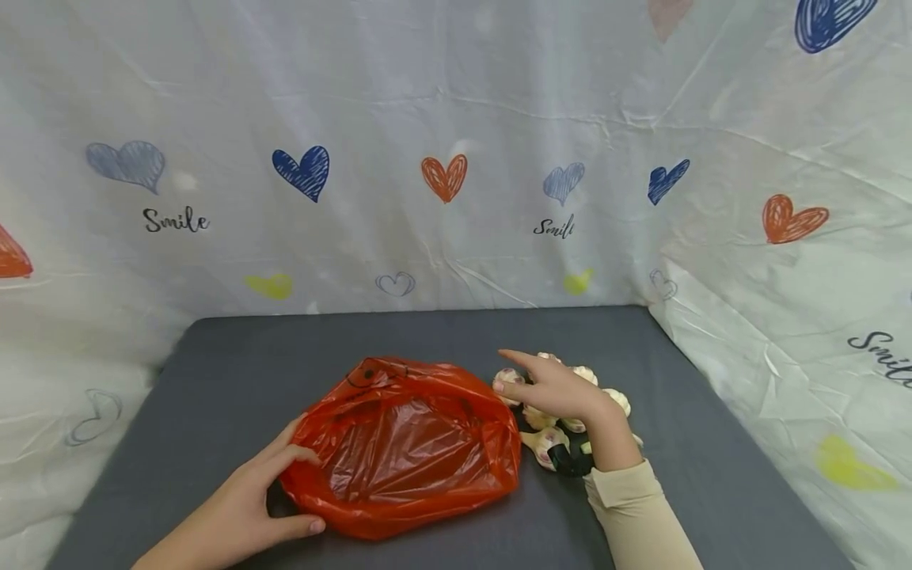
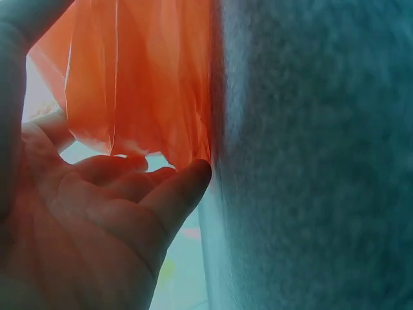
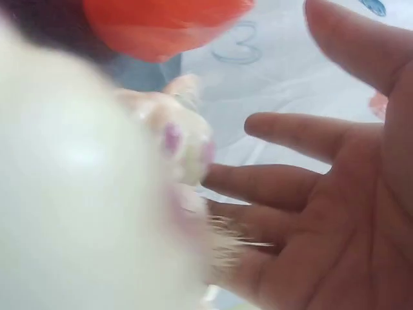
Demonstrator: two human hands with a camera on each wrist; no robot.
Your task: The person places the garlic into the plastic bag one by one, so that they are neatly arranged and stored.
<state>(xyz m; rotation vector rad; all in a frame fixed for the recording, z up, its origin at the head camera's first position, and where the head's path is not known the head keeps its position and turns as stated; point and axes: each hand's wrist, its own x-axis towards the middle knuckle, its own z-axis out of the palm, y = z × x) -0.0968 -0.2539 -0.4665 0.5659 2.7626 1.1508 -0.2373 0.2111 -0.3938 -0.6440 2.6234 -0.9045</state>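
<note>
A red plastic bag [image 1: 406, 451] lies on its base with its mouth spread wide. At its left side is my left hand [image 1: 252, 495], the index finger bent over the rim and the thumb low against the outside. The left wrist view shows the fingers cupped around the bag's thin wall [image 2: 142, 77]. Right of the bag, my right hand [image 1: 556, 388] reaches over a cluster of garlic bulbs [image 1: 549, 446], fingers extended and spread. In the right wrist view these fingers [image 3: 271, 184] are right beside a garlic bulb [image 3: 187, 139] with purple streaks; a pale, blurred shape fills the left.
A dark grey table [image 1: 342, 336] bears everything. Behind and at the sides hangs a white sheet [image 1: 499, 95] printed with hearts and words. A small black object [image 1: 568, 459] shows among the garlic beneath the right wrist.
</note>
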